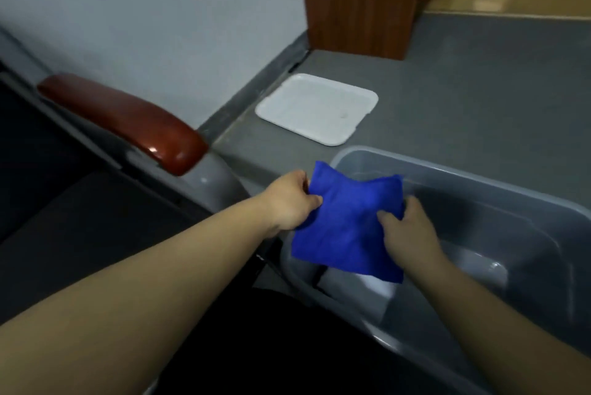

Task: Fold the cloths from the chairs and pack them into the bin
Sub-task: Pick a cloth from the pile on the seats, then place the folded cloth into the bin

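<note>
Left hand [289, 199] and right hand [406, 228] each pinch a side of a folded blue cloth [348, 225], held over the near end of a grey bin [518, 228] with something white [380, 286] inside beneath it, a white tray [316, 108] on the floor beyond.

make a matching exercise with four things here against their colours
Things:
1. cloth
2. tray
3. armrest
4. bin

Colours:
a. white
b. grey
c. blue
d. red-brown

Pairs: 1-c, 2-a, 3-d, 4-b
</note>
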Motion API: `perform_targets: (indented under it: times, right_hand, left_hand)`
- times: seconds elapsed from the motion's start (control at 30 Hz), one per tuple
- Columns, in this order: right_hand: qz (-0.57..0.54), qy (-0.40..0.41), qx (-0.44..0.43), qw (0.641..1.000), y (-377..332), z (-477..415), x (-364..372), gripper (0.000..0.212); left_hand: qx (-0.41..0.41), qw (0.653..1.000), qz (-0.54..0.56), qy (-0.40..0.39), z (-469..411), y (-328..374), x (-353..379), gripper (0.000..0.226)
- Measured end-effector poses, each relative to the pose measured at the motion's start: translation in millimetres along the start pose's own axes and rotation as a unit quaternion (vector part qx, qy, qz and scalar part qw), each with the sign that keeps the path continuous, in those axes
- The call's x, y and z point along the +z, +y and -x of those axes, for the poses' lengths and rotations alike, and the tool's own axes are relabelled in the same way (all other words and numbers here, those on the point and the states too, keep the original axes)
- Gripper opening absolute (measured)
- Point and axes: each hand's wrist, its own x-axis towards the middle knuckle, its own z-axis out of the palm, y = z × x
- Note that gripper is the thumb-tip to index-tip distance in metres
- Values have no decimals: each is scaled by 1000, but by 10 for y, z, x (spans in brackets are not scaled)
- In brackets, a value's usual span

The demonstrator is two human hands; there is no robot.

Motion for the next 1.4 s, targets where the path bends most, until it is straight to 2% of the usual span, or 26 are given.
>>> perform_targets:
  times: [0.07, 0.17, 0.27, 0.33, 0.37, 0.47, 0.53, 0.6, 0.67, 0.83, 1.0, 1.23, 1.4]
  right_hand:
    - [15, -13, 55, 998, 230, -49, 18, 14]
    - [18, -80, 185, 979, 525, -137, 73, 36]
    - [105, -141, 213, 961, 640, -216, 34, 55]
    - [161, -160, 165, 960, 563, -264, 30, 82]
    - [167, -163, 125, 964, 476, -276, 43, 85]
    - [154, -171, 12, 973, 118, -207, 189, 72]
    - [124, -186, -40, 974, -166, -76, 319, 53]
    - [87, -199, -103, 971, -507, 130, 490, 37]
    - [83, -219, -169, 957, -863, 361, 662, 32]
    - [123, -334, -342, 870, -1744, 1166, 1256, 28]
    - [173, -427, -424, 780, -2212, 2080, 1982, 24]
    - [231, -526, -506, 644, -2495, 3491, 3057, 26]
    - [254, -539, -534, 600, -2507, 4217, 3757, 25]
  left_hand:
    - [-16, 998, -53, -30, -177, -40, 200, 15]
    - [-22, 985, -166, -35, -308, -172, 288, 28]
    - [-31, 979, -197, -53, -251, -307, 181, 38]
    - [-15, 982, -178, -60, -129, -354, 49, 43]
    - [-3, 985, -165, -57, -45, -369, -18, 40]
    - [24, 993, -116, -25, 310, -425, -270, 30]
    - [29, 996, -80, 13, 604, -499, -475, 27]
    - [34, 997, -32, 64, 957, -599, -733, 27]
    - [34, 992, -11, 119, 1298, -708, -975, 29]
    - [-8, 965, -3, 261, 2260, -1134, -1525, 29]
    - [-52, 921, 11, 386, 3237, -1702, -1924, 29]
    - [-158, 829, -13, 537, 4759, -2657, -2266, 25]
    - [-250, 750, -102, 603, 5486, -3314, -2328, 40]
